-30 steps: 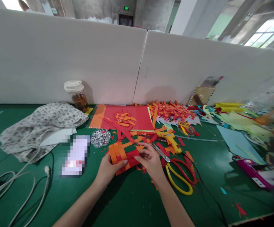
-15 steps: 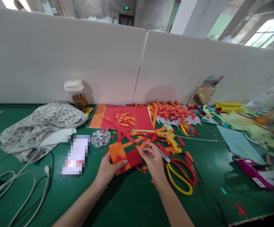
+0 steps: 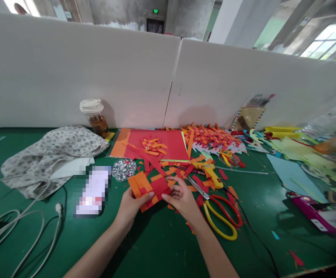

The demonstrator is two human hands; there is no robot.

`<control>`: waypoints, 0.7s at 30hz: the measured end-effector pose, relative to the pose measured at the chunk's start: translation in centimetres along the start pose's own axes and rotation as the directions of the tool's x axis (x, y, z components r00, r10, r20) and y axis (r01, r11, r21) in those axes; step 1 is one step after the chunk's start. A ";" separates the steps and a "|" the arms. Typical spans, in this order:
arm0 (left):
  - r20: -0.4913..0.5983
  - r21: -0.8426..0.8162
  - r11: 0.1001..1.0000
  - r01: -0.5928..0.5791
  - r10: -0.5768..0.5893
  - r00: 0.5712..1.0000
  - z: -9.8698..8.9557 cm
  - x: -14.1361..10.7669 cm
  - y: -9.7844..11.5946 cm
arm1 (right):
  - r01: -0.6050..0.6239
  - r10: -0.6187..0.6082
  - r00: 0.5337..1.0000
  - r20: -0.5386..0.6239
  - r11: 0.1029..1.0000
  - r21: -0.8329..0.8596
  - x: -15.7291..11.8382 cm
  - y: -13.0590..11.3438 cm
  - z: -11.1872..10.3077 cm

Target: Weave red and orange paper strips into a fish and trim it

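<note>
We are holding a woven paper piece (image 3: 147, 187) of orange and red strips just below the centre of the frame, over the green table (image 3: 162, 247). Our left hand (image 3: 130, 204) is pinching its left side, the thumb lying across the front and the fingers mostly hiding behind. Our right hand (image 3: 183, 199) is pinching the red right end between thumb and fingers. We are judging the piece very light and thin, stiff enough for spanning both grips, yet liable to crease or tear, its dry strips probably sliding wherever the weave is loose. Overlapping strips near both edges are looking safest for flat, gentle pinches; single free ends are looking weakest. Scissors (image 3: 206, 195) are lying right of our right hand, lower right of centre.
</note>
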State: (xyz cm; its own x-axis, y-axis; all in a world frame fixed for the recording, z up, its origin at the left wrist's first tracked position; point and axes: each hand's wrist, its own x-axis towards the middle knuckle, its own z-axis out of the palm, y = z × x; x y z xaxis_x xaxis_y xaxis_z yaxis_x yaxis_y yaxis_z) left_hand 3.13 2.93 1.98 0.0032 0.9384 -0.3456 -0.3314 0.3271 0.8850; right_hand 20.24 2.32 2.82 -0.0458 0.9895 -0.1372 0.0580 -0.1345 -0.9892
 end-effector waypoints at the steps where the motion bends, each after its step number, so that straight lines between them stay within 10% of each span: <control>1: 0.010 0.002 1.000 -0.004 0.004 1.000 0.0 0.0 0.0 | 0.008 -0.008 1.000 -0.007 1.000 0.000 0.0 -0.1 0.0; 9: 0.217 0.108 0.994 0.033 -0.056 0.975 0.2 -0.5 -0.4 | 0.052 -0.053 0.999 -0.013 0.997 -0.053 -0.1 -0.1 0.2; 21: 0.234 0.088 0.996 0.028 -0.048 0.971 -0.2 -0.3 -0.1 | 0.058 -0.059 0.998 0.000 0.983 -0.175 -0.1 0.0 0.1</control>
State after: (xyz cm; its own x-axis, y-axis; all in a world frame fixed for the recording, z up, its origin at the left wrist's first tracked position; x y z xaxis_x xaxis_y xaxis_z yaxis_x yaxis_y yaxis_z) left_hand 3.01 2.63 1.96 0.2399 0.9217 -0.3048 -0.2469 0.3616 0.8991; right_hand 20.12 2.20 2.82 -0.0488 0.9957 -0.0789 0.2291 -0.0657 -0.9712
